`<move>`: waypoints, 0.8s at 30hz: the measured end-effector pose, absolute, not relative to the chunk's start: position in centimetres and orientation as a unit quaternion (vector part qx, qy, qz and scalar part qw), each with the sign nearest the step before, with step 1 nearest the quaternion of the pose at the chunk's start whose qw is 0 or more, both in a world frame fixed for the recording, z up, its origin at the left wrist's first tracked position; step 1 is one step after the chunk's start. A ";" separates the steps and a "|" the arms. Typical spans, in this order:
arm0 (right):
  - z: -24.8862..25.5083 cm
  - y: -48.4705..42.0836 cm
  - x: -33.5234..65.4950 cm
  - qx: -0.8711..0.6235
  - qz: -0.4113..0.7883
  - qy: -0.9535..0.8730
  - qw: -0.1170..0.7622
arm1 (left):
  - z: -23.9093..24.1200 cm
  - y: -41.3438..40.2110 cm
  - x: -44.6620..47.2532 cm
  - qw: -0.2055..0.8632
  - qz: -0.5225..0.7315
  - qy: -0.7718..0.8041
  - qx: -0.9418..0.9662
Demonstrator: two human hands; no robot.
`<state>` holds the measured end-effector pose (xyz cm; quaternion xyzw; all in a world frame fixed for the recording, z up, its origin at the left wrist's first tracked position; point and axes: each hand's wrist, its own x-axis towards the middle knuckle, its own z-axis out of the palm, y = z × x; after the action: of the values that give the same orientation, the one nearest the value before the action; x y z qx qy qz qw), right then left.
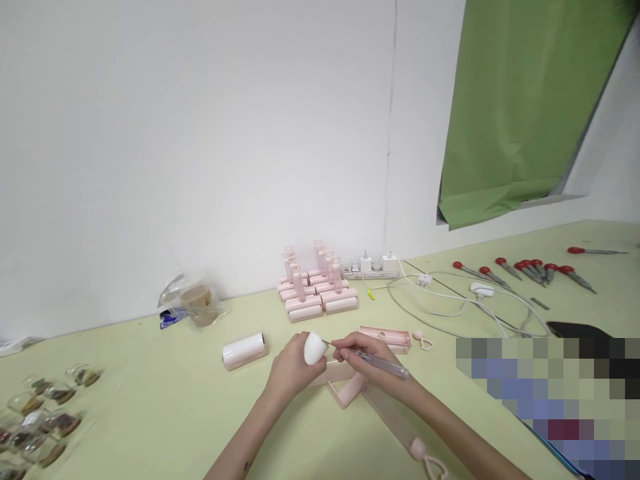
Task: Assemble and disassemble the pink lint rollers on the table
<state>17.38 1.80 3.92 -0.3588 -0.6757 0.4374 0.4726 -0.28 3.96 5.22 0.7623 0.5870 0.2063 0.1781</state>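
Note:
My left hand [293, 368] is closed around a small white rounded piece [314, 347], holding it up just above the table. My right hand [364, 355] grips a thin clear-handled tool [380, 361] like a pen, its metal tip touching the white piece. Under both hands lies a pink lint-roller frame with a long handle [395, 420] that ends in a heart loop near the bottom edge. A white roll on a pink core [245, 351] lies on the table to the left of my left hand.
Stacked pink lint rollers [316, 293] stand by the wall, a white power strip [373, 268] and cables beside them. A pink cover [386, 337] lies behind my right hand. Several red-handled screwdrivers [530, 270] lie far right. Small glass jars [43, 417] sit at the left; a plastic bag [195, 303] lies by the wall.

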 end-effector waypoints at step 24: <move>2.7 1.5 17.1 -0.358 0.416 -0.704 0.451 | 4.9 3.5 -1.1 0.162 0.106 0.594 0.781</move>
<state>17.08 1.50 2.70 -0.3579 -0.7038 0.4157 0.4515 -1.14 3.53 4.94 0.7811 0.5936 0.1059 0.1621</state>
